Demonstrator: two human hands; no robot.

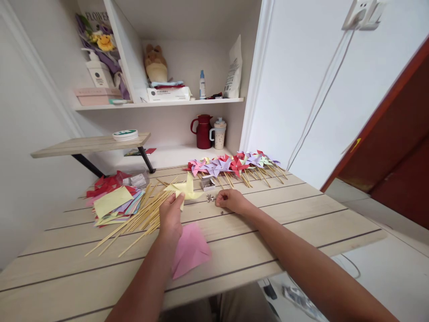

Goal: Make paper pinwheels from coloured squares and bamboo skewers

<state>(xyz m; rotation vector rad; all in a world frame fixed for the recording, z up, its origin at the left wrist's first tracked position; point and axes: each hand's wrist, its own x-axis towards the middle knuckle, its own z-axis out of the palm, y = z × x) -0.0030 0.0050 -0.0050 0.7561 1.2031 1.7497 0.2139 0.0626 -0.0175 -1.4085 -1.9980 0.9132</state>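
Observation:
Between the thumb and fingers of my left hand (171, 215) is a yellow paper pinwheel (188, 188), held above the table without a stick. My right hand (231, 201) is closed, fingertips down at the tabletop beside a small pile of metal pins (210, 197); whether a pin is between the fingertips I cannot make out. A small open box (208, 182) of pins stands just behind the pile. One loose pin (221, 213) lies in front of my right hand. A pink paper square (191, 250) with crease lines lies near my left wrist.
Wooden sticks (144, 212) lie in a loose heap at left, next to stacked coloured paper (114, 203). Finished pinwheels (231, 165) on sticks line the back right. A raised wooden stand (90, 145) is at back left. A red jug (203, 132) and a cup (219, 133) stand behind.

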